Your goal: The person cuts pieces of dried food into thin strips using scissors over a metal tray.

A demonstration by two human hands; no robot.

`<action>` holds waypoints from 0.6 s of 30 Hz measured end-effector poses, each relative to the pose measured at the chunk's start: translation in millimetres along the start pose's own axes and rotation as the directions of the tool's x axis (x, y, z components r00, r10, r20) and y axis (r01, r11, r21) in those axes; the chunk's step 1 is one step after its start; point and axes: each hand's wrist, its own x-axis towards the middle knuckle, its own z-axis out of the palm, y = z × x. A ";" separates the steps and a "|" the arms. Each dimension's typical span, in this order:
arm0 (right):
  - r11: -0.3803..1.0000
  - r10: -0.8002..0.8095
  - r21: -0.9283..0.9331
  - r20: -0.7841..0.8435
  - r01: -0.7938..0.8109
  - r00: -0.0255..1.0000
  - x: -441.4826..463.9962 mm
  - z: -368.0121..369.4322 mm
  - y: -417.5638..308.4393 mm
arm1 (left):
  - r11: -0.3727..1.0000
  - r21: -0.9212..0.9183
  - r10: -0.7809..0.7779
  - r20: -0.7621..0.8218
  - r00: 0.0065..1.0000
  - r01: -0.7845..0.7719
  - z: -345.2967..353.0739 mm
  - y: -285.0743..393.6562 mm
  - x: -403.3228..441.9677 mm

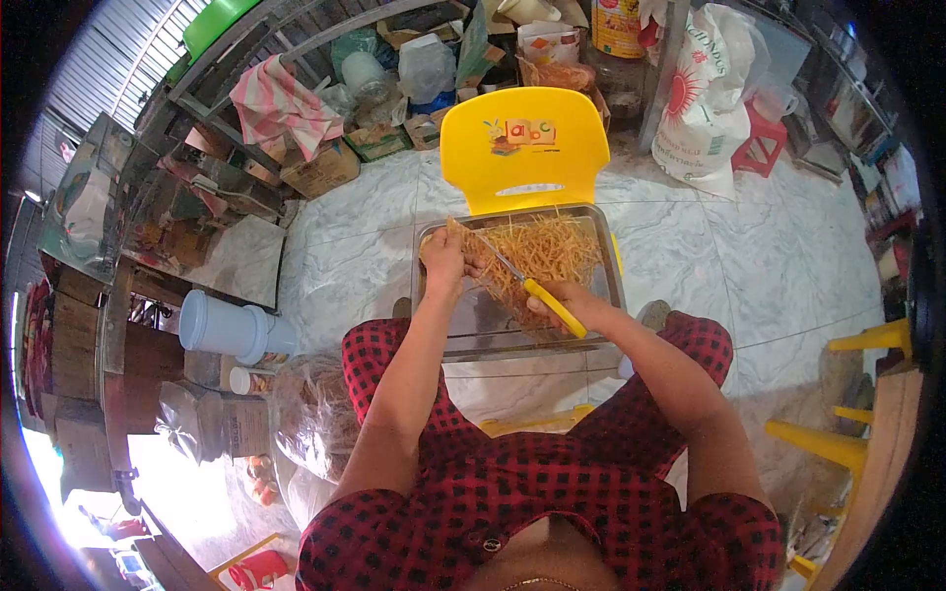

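Clamped on a yellow-handled cutting tool (558,309), the right hand (572,299) points its blade toward the upper left! Over there the left hand (448,262) pinches brown strands (552,248), the rest heaped in the metal tray (473,320), mid-frame, below a yellow chair back (522,172) at upper centre.

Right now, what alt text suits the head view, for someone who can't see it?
A person in red-and-black checks holds yellow-handled scissors in the right hand, blades beside the left hand, over a metal tray of golden-brown strands. A yellow chair back stands just beyond.
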 end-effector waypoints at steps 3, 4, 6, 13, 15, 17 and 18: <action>0.994 0.070 0.086 -0.012 -0.069 0.997 -3.9 -0.1 -7.8 | 1.000 -0.013 -0.012 -0.035 0.999 0.011 0.8 -0.4 0.6; 0.991 0.069 0.117 -0.017 -0.067 0.997 -3.5 0.6 -7.0 | 1.000 -0.007 -0.002 -0.017 1.000 0.002 -0.8 -1.5 2.7; 0.987 0.068 0.149 -0.023 -0.064 0.997 -3.6 1.0 -6.9 | 1.000 -0.001 0.008 0.001 1.000 -0.008 -3.5 -3.6 5.3; 0.995 0.057 0.081 -0.018 -0.055 0.998 -5.3 -2.7 -7.1 | 0.999 -0.002 -0.033 -0.019 0.999 0.033 -2.0 0.6 1.5; 0.997 0.063 0.036 -0.001 -0.063 0.998 -3.5 -2.7 -2.1 | 0.999 0.015 -0.037 -0.023 0.999 0.037 -3.1 -0.6 2.7; 0.997 -0.070 -0.047 -0.023 0.069 0.997 -6.1 -0.6 -0.3 | 0.999 0.023 -0.038 -0.035 0.999 0.039 -4.0 -4.7 5.3; 0.997 -0.070 -0.046 -0.024 0.069 0.997 -6.7 -1.0 -1.9 | 0.999 0.024 -0.038 -0.034 0.999 0.039 -0.9 -2.1 1.9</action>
